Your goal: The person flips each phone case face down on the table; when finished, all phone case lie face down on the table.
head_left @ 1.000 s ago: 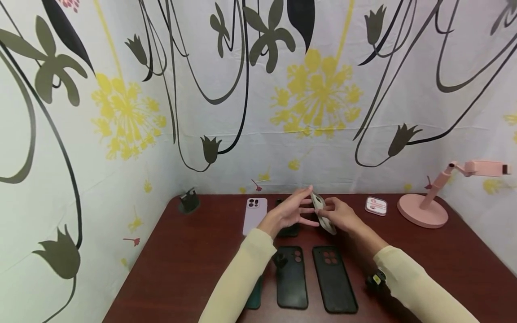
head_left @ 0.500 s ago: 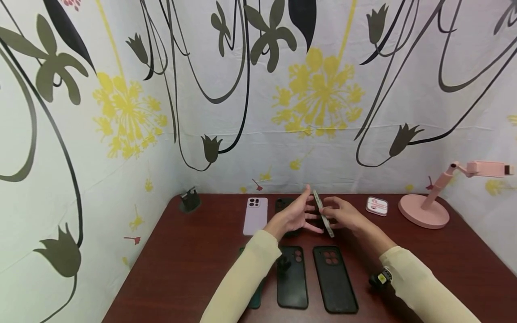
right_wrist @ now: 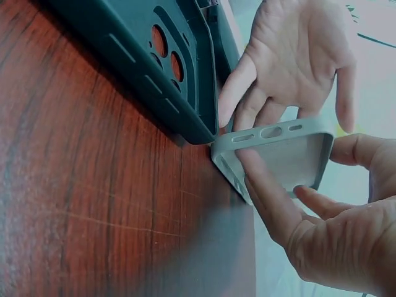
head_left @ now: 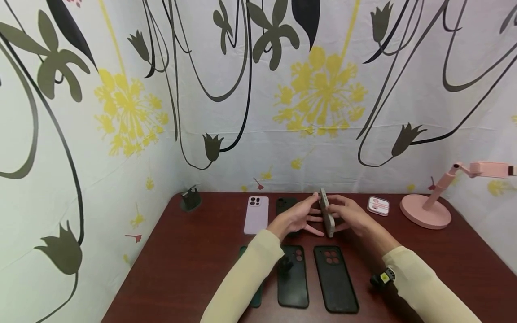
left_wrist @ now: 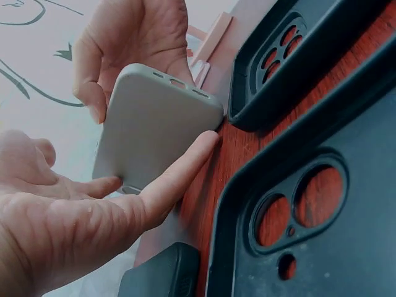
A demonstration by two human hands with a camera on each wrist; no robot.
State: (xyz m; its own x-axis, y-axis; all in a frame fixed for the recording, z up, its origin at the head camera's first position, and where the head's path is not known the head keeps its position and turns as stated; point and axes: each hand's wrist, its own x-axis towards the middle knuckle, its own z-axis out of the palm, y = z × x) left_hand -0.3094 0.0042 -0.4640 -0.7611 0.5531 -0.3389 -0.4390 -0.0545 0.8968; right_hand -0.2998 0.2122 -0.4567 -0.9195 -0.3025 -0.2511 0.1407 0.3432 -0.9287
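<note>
A pale grey phone case (head_left: 326, 213) stands on its long edge on the table, between the two hands. My right hand (head_left: 353, 217) holds it from the right, with fingers against its hollow inner side (right_wrist: 297, 167) and one fingertip at the upper edge. My left hand (head_left: 296, 215) faces its back, fingers spread and nearly straight; in the left wrist view, fingertips lie on or close to the smooth back (left_wrist: 161, 124). Nearer the body lie two black phone cases, one on the left (head_left: 292, 282) and one on the right (head_left: 336, 282).
A lavender phone case (head_left: 256, 220) and a dark case (head_left: 284, 204) lie at the back, the latter partly behind the left hand. A green case (head_left: 254, 294) is mostly under the left sleeve. At back right are a small clear box (head_left: 378, 206) and a pink stand (head_left: 425, 211).
The pale grey case has swung from leaning left to nearly upright and shifted slightly right. Both hands have moved a little right with it; the right fingers have spread along its inner side.
</note>
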